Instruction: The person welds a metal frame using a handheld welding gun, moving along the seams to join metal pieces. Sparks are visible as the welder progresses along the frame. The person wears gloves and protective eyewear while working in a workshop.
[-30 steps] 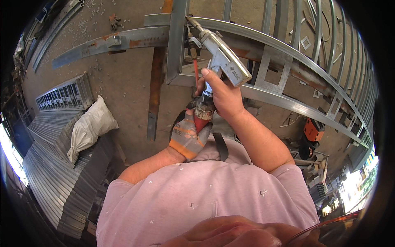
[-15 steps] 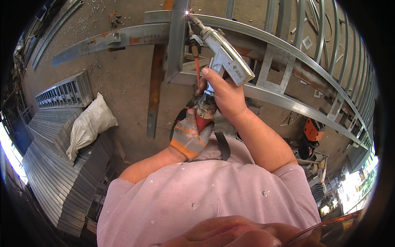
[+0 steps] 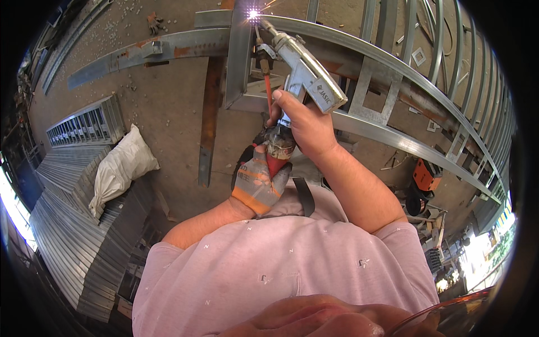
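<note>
A silver handheld laser welding gun (image 3: 311, 70) points away from me at a steel frame. Bare, my right hand (image 3: 307, 123) is wrapped round its grip. Below it my left hand (image 3: 259, 182), in a grey and orange glove, closes round the taped cable end (image 3: 279, 143) of the gun. A thin wire-feed tube with a red sleeve (image 3: 268, 92) runs alongside to the nozzle. Bright sparks (image 3: 253, 15) flare at the tip, on the joint between an upright steel post (image 3: 240, 62) and a long curved rail (image 3: 359, 48). The glare hides the seam itself.
A white sack (image 3: 124, 168) lies by stacked corrugated metal sheets (image 3: 67, 224) on the left. An orange and black machine (image 3: 426, 177) stands at the right. A rusty bar (image 3: 212, 123) sticks out toward me under the frame. A glove (image 3: 154, 23) lies on the floor.
The spark at the nozzle has grown larger and brighter, with streaks flying to the upper right. The gun tip has shifted very slightly; both hands keep their hold.
</note>
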`<control>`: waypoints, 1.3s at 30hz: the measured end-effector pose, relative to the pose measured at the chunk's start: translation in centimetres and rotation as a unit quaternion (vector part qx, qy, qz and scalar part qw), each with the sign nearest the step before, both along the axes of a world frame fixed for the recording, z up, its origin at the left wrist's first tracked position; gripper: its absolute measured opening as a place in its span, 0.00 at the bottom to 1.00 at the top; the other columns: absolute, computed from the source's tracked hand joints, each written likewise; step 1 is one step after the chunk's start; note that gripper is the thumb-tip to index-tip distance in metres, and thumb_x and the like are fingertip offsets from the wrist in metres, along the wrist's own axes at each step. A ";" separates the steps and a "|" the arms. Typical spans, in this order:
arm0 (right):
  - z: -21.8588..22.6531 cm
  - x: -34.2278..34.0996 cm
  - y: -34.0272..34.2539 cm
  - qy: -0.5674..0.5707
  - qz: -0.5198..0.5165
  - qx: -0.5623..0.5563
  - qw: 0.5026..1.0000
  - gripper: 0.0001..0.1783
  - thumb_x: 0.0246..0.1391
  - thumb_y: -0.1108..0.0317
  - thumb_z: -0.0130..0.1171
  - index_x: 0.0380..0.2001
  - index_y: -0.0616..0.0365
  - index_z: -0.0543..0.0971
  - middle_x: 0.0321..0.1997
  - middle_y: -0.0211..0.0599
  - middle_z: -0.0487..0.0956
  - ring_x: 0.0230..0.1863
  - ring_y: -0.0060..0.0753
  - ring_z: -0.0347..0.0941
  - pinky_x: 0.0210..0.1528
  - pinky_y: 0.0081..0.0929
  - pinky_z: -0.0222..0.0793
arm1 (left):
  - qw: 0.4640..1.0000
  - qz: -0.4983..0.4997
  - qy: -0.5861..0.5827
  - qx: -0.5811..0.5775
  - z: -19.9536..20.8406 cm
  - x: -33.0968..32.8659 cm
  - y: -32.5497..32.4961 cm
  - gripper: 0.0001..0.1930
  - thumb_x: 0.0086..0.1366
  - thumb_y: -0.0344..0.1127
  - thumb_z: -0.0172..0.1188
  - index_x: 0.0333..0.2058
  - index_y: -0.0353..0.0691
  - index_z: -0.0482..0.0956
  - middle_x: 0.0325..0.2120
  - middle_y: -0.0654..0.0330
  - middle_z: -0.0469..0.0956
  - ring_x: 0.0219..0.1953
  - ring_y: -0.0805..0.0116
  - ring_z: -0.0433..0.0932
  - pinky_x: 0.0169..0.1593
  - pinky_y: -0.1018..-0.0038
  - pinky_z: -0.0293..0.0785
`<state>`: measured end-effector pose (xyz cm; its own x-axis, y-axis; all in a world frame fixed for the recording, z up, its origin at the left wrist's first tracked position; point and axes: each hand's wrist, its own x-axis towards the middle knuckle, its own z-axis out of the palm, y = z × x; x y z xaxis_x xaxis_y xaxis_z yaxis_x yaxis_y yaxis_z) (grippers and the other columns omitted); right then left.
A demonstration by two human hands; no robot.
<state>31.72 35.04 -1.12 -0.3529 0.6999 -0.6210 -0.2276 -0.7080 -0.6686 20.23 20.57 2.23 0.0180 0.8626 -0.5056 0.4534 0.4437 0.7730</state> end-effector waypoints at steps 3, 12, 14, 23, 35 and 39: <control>0.1 0.0 -0.1 -0.005 0.002 -0.004 1.000 0.12 0.69 0.62 0.64 0.38 0.61 0.80 0.27 0.33 0.81 0.28 0.27 0.80 0.36 0.27 0.78 | 1.000 0.010 -0.003 0.002 -0.1 0.2 -0.1 0.23 0.67 0.32 0.67 0.54 0.29 0.67 0.38 0.48 0.83 0.38 0.44 0.83 0.41 0.56 0.78; 0.0 0.3 -0.3 0.005 0.010 -0.019 1.000 0.10 0.69 0.65 0.64 0.40 0.62 0.79 0.31 0.31 0.80 0.29 0.25 0.79 0.35 0.28 0.80 | 0.999 0.032 -0.024 -0.007 0.5 0.4 0.0 0.24 0.67 0.32 0.67 0.55 0.31 0.66 0.39 0.47 0.83 0.39 0.44 0.84 0.42 0.56 0.78; -0.1 0.4 -0.4 0.008 0.010 -0.014 1.000 0.10 0.69 0.66 0.64 0.40 0.62 0.79 0.31 0.31 0.80 0.29 0.25 0.79 0.35 0.28 0.80 | 0.999 0.033 -0.026 -0.012 0.5 0.4 -0.1 0.24 0.68 0.32 0.67 0.55 0.31 0.66 0.39 0.47 0.84 0.40 0.43 0.84 0.43 0.56 0.79; 0.1 0.4 -0.8 0.003 0.014 -0.015 1.000 0.10 0.68 0.65 0.64 0.37 0.62 0.80 0.30 0.30 0.80 0.29 0.25 0.79 0.35 0.28 0.79 | 0.999 0.020 -0.027 0.020 0.5 0.4 -0.4 0.24 0.68 0.32 0.67 0.56 0.30 0.66 0.40 0.46 0.84 0.40 0.42 0.84 0.43 0.56 0.79; 0.1 0.4 -1.4 -0.004 0.015 -0.003 1.000 0.11 0.69 0.64 0.64 0.37 0.61 0.79 0.29 0.30 0.80 0.28 0.24 0.79 0.35 0.28 0.79 | 1.000 0.009 -0.014 0.017 0.4 0.5 -1.2 0.25 0.68 0.33 0.67 0.56 0.30 0.66 0.40 0.47 0.84 0.40 0.43 0.84 0.43 0.56 0.79; 0.2 0.4 -1.7 -0.007 0.014 -0.013 1.000 0.11 0.69 0.64 0.63 0.36 0.61 0.80 0.28 0.30 0.80 0.28 0.24 0.79 0.34 0.28 0.79 | 1.000 0.002 -0.016 0.022 0.2 0.4 -1.5 0.24 0.68 0.32 0.67 0.57 0.30 0.66 0.41 0.48 0.85 0.42 0.45 0.85 0.44 0.57 0.79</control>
<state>32.07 33.36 -0.87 -0.3630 0.6742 -0.6432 -0.1990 -0.7304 -0.6534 20.59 19.05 2.47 0.0304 0.8844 -0.4658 0.4262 0.4101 0.8063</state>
